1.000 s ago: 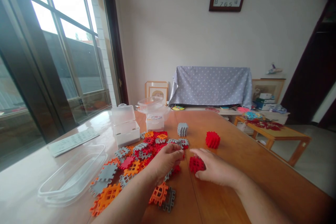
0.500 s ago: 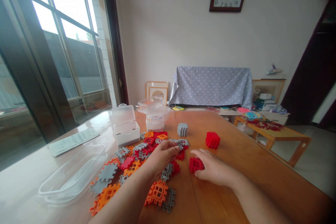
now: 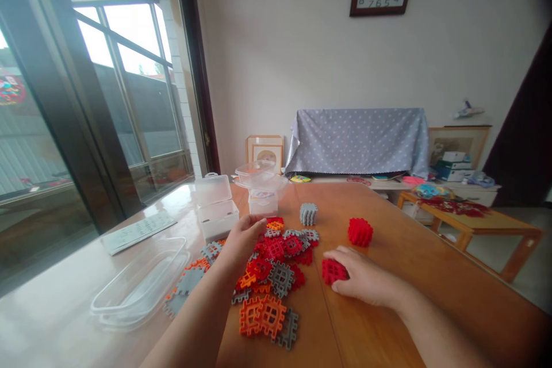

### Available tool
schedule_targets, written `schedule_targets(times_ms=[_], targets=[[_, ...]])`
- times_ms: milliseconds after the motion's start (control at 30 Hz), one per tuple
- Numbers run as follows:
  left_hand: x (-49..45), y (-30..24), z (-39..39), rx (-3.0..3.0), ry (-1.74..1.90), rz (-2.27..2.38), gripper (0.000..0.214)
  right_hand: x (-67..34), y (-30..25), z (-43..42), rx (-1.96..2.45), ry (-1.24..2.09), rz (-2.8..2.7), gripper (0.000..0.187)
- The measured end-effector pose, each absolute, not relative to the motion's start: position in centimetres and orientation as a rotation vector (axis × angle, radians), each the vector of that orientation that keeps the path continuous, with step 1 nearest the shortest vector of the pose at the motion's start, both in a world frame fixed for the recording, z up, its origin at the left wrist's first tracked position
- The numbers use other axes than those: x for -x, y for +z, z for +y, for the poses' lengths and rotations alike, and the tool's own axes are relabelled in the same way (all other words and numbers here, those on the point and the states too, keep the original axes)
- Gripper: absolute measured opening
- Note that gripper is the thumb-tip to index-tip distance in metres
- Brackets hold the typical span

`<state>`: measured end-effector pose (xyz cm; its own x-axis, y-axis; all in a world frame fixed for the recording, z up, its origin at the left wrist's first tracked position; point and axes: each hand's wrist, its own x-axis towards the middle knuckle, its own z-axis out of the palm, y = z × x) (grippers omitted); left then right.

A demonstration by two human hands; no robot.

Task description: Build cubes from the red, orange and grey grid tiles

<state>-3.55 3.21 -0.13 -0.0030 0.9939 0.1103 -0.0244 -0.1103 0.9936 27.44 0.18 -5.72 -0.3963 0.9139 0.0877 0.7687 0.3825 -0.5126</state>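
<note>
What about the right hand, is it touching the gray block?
No, the right hand is at a red block, while the gray block stands farther back on the table.

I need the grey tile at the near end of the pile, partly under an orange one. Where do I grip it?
I'd pinch the grey tile by its exposed right edge, coming in from the right. Its left part is beneath the orange tile, while the right side shows, and the notches there should give the fingers purchase. Drawing it rightward would likely disturb the orange tile least.
</note>
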Motion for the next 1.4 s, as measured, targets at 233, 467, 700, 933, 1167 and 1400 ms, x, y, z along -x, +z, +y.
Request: schedule_targets(times_ms=[233, 467, 700, 933, 1167, 1400], targets=[[4.7, -1.1, 3.5, -1.639, 1.255, 1.494, 0.027, -27.3, -5.7, 0.2, 1.445, 0.574, -2.246, 0.070], [2.5, -3.3, 2.8, -2.083, 1.011, 1.552, 0.043, -26.5, -5.2, 0.3, 1.425, 0.412, -2.124, 0.054], [2.0, -3.2, 3.1, -2.132, 0.924, 1.670, 0.037, -26.0, -4.8, 0.3, 1.352, 0.404, -2.070, 0.044], [-0.4, -0.6, 0.6, -2.235, 1.296, 1.256, 0.056, -24.6, -3.2, -1.1, 1.165, 0.820, -1.766, 0.046], [-2.4, 0.1, -1.9, -2.400, 1.177, 1.010, 0.045, -22.8, -1.6, -2.9, 0.831, 1.268, -1.689, 0.058], [-3.3, -0.4, -1.8, -2.292, 1.274, 0.854, 0.043, -23.0, -2.5, -2.1, 1.072, 0.896, -1.699, 0.051]])
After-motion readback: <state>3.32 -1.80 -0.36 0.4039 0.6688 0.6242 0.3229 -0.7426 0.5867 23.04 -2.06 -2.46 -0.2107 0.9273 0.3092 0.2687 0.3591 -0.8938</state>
